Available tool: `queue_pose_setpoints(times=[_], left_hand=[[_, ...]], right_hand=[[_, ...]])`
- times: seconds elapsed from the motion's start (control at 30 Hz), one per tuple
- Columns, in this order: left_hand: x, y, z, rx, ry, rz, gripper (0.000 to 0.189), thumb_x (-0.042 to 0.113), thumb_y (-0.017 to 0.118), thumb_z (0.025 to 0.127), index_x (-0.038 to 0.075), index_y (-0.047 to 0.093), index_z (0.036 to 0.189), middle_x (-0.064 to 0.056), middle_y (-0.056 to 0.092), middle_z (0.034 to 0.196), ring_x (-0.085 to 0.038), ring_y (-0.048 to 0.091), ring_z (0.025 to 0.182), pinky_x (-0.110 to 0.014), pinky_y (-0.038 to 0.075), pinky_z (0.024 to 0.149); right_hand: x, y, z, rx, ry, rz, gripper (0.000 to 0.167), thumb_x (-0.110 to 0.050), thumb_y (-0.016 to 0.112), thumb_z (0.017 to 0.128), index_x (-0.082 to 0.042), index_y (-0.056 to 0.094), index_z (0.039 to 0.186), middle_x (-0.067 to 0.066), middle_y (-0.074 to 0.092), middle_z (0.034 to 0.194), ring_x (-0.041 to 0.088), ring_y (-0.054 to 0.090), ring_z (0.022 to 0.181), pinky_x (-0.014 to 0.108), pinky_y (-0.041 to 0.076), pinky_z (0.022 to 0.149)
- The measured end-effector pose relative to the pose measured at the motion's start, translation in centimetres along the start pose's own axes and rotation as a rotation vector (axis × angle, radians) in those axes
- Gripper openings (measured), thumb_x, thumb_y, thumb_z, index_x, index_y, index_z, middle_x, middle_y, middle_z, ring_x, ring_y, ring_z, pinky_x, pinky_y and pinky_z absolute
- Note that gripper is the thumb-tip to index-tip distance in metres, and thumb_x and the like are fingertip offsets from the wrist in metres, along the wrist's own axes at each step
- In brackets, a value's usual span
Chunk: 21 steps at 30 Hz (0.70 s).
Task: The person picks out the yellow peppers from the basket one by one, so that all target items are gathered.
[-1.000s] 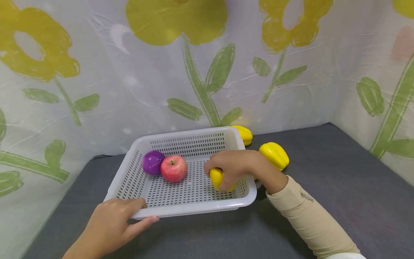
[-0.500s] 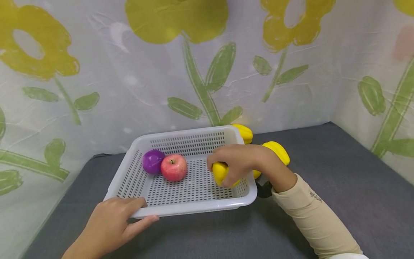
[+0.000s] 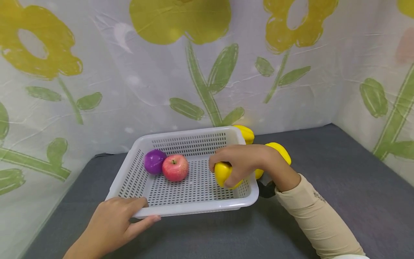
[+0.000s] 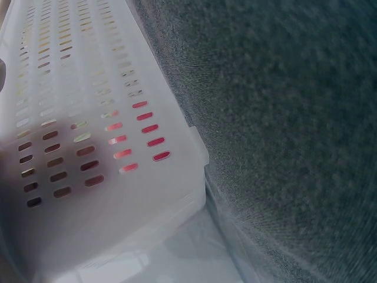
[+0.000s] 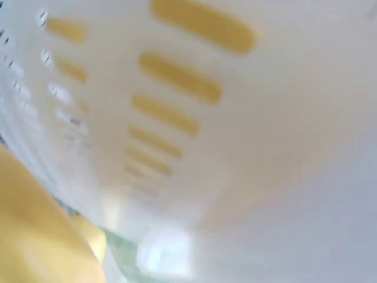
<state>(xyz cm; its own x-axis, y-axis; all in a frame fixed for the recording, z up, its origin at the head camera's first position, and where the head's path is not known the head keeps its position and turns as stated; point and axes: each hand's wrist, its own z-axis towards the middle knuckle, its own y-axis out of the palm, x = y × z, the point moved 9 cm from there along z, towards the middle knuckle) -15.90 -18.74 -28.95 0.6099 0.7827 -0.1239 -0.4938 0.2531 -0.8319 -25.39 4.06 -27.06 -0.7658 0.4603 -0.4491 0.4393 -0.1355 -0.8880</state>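
A white perforated plastic basket (image 3: 194, 208) stands on the table. My left hand (image 3: 113, 219) grips its near left corner, fingers over the rim and thumb along the outside. Inside the basket's right end, my right hand (image 3: 240, 162) holds a yellow bell pepper (image 3: 222, 173) from above, its fingers curled round it and hiding part of it. A red apple (image 3: 175, 168) and a round purple vegetable or fruit (image 3: 154, 162) lie side by side in the left half of the basket. In the left wrist view, red shows through the slots of the basket wall (image 4: 171, 183).
Outside the basket's right side lie more yellow bell peppers: one behind the corner (image 3: 244, 134), another (image 3: 280, 151) partly behind my right forearm, and a yellow piece (image 3: 258, 173) mostly hidden by the wrist. A flower-printed cloth (image 3: 145, 90) hangs behind the dark grey table (image 3: 323, 172).
My right hand has shifted slightly right with the yellow bell pepper, towards the basket's right wall. My left hand keeps its grip on the corner, and the apple and purple item stay in place.
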Motion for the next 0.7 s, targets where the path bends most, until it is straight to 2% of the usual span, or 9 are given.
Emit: queue_pose_setpoints(times=[0.5, 0.7], left_hand=[[0.2, -0.2, 0.1, 0.014, 0.005, -0.001, 0.047, 0.072, 0.053, 0.091, 0.027, 0.051, 0.078, 0.021, 0.037, 0.064, 0.000, 0.029, 0.054, -0.025, 0.027, 0.046], [0.3, -0.3, 0.1, 0.026, 0.013, -0.005, 0.047, 0.072, 0.050, 0.092, 0.027, 0.049, 0.078, 0.022, 0.035, 0.064, 0.000, 0.029, 0.054, -0.024, 0.026, 0.047]], right_hand=[[-0.4, -1.1, -1.4, 0.024, -0.052, 0.103, 0.036, -0.018, 0.075, 0.081, -0.020, 0.062, 0.114, -0.008, 0.057, 0.106, 0.014, 0.054, 0.093, 0.034, 0.050, 0.077], [-0.5, -1.5, -1.6, 0.041, -0.081, 0.107, 0.035, -0.018, 0.075, 0.082, -0.021, 0.062, 0.115, -0.007, 0.057, 0.107, 0.015, 0.054, 0.094, 0.034, 0.050, 0.077]])
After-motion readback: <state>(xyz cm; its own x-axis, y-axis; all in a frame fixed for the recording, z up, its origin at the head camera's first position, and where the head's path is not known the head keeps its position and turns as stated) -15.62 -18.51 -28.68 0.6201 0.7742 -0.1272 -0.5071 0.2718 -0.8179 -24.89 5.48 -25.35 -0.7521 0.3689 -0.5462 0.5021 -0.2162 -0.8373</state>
